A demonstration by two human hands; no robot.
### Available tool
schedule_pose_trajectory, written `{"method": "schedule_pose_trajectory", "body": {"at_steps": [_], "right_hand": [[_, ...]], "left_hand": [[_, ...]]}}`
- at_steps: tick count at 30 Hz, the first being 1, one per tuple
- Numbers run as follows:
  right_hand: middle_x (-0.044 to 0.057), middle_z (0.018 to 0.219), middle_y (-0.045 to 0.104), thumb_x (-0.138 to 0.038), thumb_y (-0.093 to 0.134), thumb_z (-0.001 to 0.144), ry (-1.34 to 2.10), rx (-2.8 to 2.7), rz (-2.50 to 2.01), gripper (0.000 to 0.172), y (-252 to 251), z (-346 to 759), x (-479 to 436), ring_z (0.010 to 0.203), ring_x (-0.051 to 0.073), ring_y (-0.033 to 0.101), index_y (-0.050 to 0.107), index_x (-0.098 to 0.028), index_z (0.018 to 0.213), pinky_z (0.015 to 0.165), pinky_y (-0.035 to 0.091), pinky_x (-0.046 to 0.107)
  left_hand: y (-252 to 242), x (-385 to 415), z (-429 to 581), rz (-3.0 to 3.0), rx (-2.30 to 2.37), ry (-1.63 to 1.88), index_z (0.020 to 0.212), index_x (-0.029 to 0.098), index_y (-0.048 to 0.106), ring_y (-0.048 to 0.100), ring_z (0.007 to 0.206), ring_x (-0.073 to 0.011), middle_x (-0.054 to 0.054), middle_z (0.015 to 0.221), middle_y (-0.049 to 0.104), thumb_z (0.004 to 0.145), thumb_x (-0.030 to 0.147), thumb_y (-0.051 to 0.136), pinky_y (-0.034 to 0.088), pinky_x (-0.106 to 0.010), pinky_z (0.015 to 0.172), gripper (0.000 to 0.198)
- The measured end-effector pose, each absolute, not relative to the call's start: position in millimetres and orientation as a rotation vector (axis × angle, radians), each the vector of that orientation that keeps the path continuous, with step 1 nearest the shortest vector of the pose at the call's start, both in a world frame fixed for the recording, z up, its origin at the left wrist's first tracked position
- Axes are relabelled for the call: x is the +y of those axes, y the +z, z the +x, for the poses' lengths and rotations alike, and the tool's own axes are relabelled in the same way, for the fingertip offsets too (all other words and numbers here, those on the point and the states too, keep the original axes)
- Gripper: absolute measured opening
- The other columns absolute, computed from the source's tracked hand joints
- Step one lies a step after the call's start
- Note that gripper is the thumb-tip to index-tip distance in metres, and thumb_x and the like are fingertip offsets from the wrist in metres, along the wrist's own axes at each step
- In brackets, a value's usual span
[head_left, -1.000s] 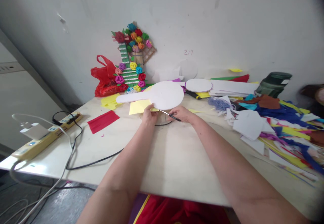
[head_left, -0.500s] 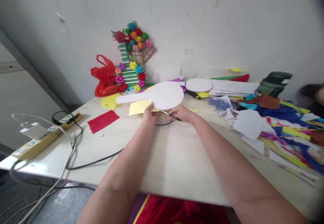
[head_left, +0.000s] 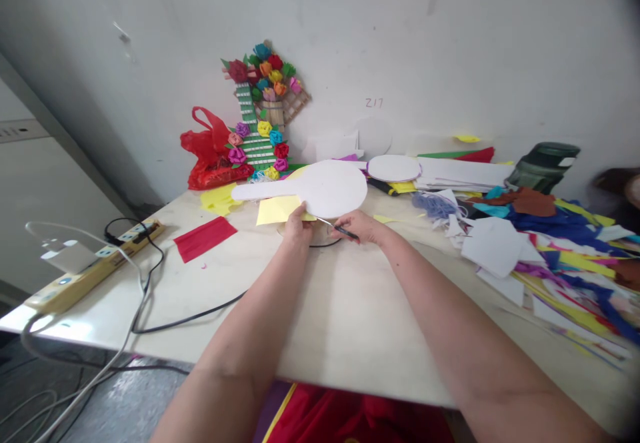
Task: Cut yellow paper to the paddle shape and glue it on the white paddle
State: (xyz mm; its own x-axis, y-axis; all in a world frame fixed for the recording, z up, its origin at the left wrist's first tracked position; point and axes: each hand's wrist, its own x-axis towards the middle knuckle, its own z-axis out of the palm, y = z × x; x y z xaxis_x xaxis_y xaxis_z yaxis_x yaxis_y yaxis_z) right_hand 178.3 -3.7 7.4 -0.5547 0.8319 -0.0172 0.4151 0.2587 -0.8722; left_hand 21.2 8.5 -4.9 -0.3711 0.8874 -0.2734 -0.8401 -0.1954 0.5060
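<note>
My left hand (head_left: 299,226) is closed on the lower edge of a white paddle-shaped paper cutout (head_left: 333,189), thumb on top. The cutout has a round head and a long handle that points left. Yellow paper (head_left: 277,209) shows beneath it, touching the same hand. In my right hand (head_left: 359,225) is a pair of scissors (head_left: 345,231) with a dark handle. Its thin metal blade points left, to the cutout's lower edge by my left fingers. The curled right fingers partly hide the scissors. How far the blades are apart cannot be made out.
A red paper piece (head_left: 205,238) and a power strip (head_left: 100,263) with cables are on the left. At the back stand a red bag (head_left: 207,149) and a paper-flower decoration (head_left: 257,149). Paper scraps (head_left: 565,263) and a dark green bottle (head_left: 543,166) are on the right.
The white cutout has shifted slightly right and turned a little. Both hands keep their hold and stay nearly in place; the whole view has moved very slightly.
</note>
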Motion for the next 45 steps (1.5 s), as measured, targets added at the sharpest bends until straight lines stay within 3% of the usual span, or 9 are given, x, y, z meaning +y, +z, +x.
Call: {"method": "schedule_pose_trajectory", "body": {"at_steps": [19, 32, 45], "right_hand": [[-0.009, 0.037, 0.036, -0.049, 0.072, 0.054, 1.232, -2.084, -1.115, 0.042, 9.1, 175.7, -3.3, 0.034, 0.003, 0.028, 0.067, -0.011, 0.072, 0.032, 0.023, 0.019], [-0.007, 0.04, 0.041, -0.046, 0.07, 0.056, 1.209, -2.072, -1.096, 0.037, 1.5, 170.5, -3.0, 0.035, 0.005, 0.034, 0.067, -0.013, 0.071, 0.032, 0.032, 0.019], [-0.006, 0.046, 0.047, -0.049, 0.07, 0.055, 1.107, -2.064, -1.17, 0.039, -11.4, 167.5, 6.4, 0.037, 0.005, 0.035, 0.068, -0.015, 0.074, 0.034, 0.03, 0.019]], "left_hand": [[-3.1, 5.2, 20.0, 0.085, 0.699, 1.82, 0.084, 0.015, 0.055, 0.06, 0.064, -0.0125, -0.003, 0.077, 0.061, 0.067, 0.0, 0.057, 0.048, -0.021, 0.051, 0.022], [-3.2, 7.1, 17.1, 0.044, 0.641, 1.835, 0.077, 0.014, 0.056, 0.061, 0.063, -0.0112, -0.001, 0.071, 0.062, 0.068, -0.002, 0.056, 0.049, -0.02, 0.056, 0.018], [-1.4, 5.3, 20.2, 0.029, 0.716, 1.843, 0.08, 0.015, 0.055, 0.06, 0.062, -0.0112, -0.001, 0.071, 0.061, 0.067, 0.001, 0.057, 0.045, -0.019, 0.049, 0.019]]}}
